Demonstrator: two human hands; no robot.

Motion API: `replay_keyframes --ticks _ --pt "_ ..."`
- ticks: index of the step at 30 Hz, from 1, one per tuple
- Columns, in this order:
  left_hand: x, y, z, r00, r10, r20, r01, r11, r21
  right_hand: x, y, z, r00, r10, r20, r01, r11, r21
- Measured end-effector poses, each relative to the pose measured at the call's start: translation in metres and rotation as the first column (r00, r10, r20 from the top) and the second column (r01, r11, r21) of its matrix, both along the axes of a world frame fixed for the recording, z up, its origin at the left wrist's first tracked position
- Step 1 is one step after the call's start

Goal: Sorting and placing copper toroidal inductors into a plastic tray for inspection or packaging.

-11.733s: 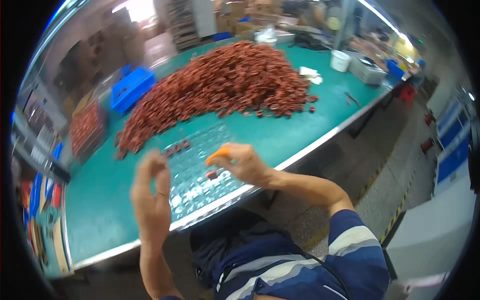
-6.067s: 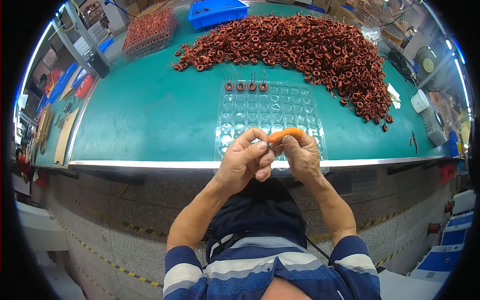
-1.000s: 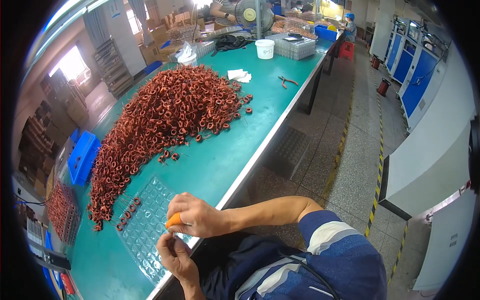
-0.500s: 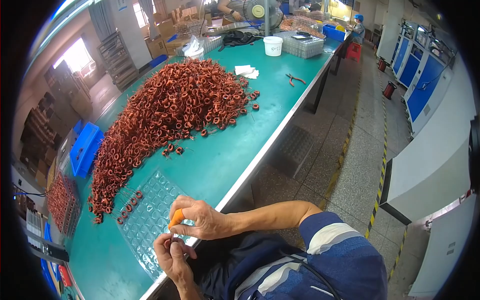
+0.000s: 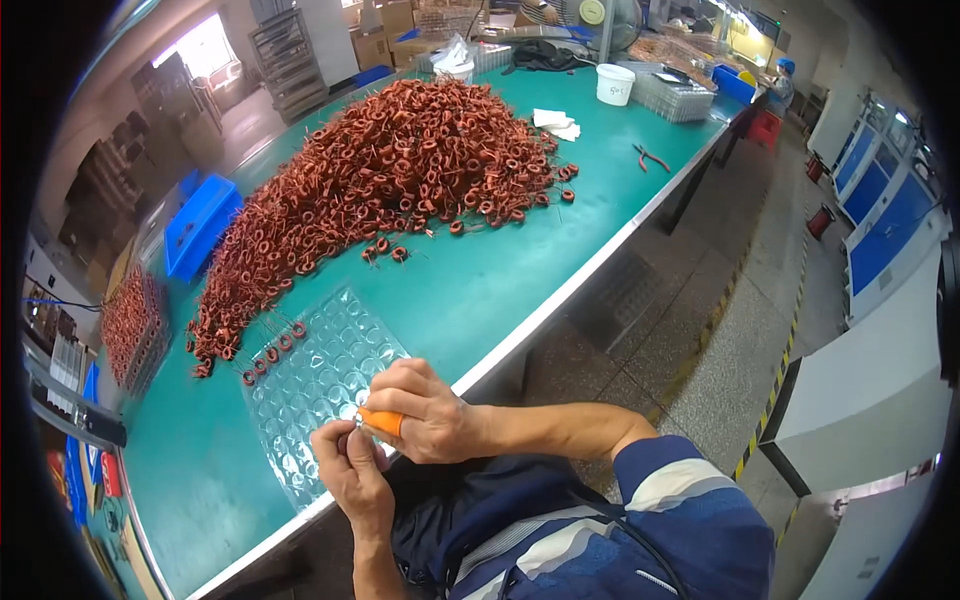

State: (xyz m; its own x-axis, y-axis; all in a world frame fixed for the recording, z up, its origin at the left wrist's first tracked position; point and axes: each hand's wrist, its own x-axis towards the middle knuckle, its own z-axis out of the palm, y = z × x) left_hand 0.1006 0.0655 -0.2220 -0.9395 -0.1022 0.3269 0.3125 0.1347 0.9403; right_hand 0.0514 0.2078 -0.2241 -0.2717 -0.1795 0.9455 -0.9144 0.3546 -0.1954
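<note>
My left hand (image 5: 352, 470) is closed, with its thumb and fingertips pinching a small dark reddish piece that looks like a wire-wound ring coil, mostly hidden by the fingers. Against it, my right hand (image 5: 425, 415) is curled with its fingertips pressed together; an orange finger cover (image 5: 382, 421) shows on one finger. What the right fingertips grip is too small to make out. Both hands are over the near edge of a clear plastic tray (image 5: 325, 365) with round pockets. A few ring coils (image 5: 272, 355) with long leads lie in a row at the tray's far left edge.
A large heap of copper-red ring coils (image 5: 400, 160) covers the far left of the green table (image 5: 480, 275). Around it are a blue bin (image 5: 200, 228), white cloths (image 5: 556, 124), red-handled pliers (image 5: 650, 158) and a white bucket (image 5: 614, 85). Another person (image 5: 782, 85) sits far right.
The view has shifted, so the table's contents sit differently in the picture. My right hand has turned, and its orange-covered finger now lies more level, close against the left fingertips.
</note>
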Motion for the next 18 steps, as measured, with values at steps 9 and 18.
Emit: replay_keyframes --ticks 9,18 --pt "-0.012 -0.004 -0.005 0.973 -0.229 -0.034 0.222 0.884 0.411 -0.012 -0.001 0.007 0.369 0.557 0.744 -0.14 0.825 -0.548" --pt "-0.004 -0.025 -0.008 0.963 -0.264 -0.055 0.26 0.858 0.443 -0.007 0.003 -0.008 0.283 0.585 0.76 -0.232 0.811 -0.537"
